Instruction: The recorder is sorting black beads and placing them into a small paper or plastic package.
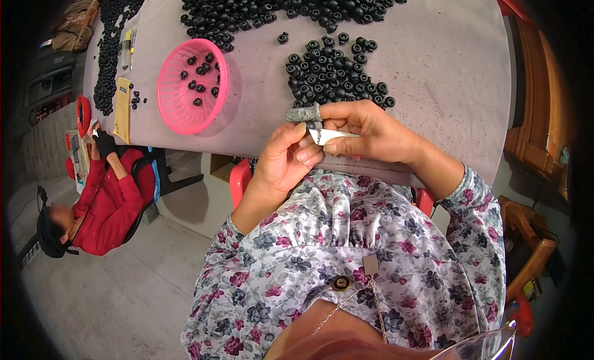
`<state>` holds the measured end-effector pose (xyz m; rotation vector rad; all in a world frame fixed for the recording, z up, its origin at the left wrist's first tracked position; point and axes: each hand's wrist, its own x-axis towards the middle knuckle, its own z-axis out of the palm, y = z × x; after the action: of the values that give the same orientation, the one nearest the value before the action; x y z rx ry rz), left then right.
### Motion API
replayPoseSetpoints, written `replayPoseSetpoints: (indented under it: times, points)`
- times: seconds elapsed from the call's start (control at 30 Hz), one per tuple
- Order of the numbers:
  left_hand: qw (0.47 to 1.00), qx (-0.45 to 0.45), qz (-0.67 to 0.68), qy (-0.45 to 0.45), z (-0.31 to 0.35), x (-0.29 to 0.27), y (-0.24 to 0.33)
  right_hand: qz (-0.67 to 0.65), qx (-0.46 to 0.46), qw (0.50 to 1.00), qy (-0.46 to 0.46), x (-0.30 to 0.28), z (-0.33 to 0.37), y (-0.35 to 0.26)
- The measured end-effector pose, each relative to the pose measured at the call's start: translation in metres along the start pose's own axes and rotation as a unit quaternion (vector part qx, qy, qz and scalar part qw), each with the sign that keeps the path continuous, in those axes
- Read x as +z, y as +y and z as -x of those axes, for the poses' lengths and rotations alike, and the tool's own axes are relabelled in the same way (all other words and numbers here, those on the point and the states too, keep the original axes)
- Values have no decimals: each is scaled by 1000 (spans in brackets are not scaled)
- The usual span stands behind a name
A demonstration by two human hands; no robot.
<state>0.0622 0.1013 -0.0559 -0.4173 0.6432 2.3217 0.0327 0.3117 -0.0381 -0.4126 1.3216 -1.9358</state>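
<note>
Head view: left grip (278,160) pinches a black piece (310,125), right grip (376,134) a white tool (331,135).

Table (445,69) with black parts (334,75), basket (171,97)

On my feed I can't make out the shape of the dark piece (311,126), since the left hand (278,165) and the grey finger wrap (303,114) cover most of it. The right hand (377,137) hides the right end of the white tapered tool (331,136) from me. I lose the far heap of black parts (297,4) at the far edge and the glasses (498,344) at the near one. On the left, the co-worker's pale item (94,128) is too small to tell
</note>
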Motion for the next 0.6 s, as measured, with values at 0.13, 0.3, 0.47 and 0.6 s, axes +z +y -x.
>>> replayPoseSetpoints:
  times: [0.13,0.3,0.47,0.6]
  points:
    - [1000,-1,-3,-3,0,1,0,21,-32,999,2,0,-1,2]
    - [1000,-6,4,-9,-1,0,1,-8,4,1000,-10,-4,-2,5]
    - [1000,-9,5,-6,1,2,1,-22,13,1000,-12,-4,-2,4]
    - [1000,-6,6,8,0,4,1,-4,3,1000,-13,-3,-1,1]
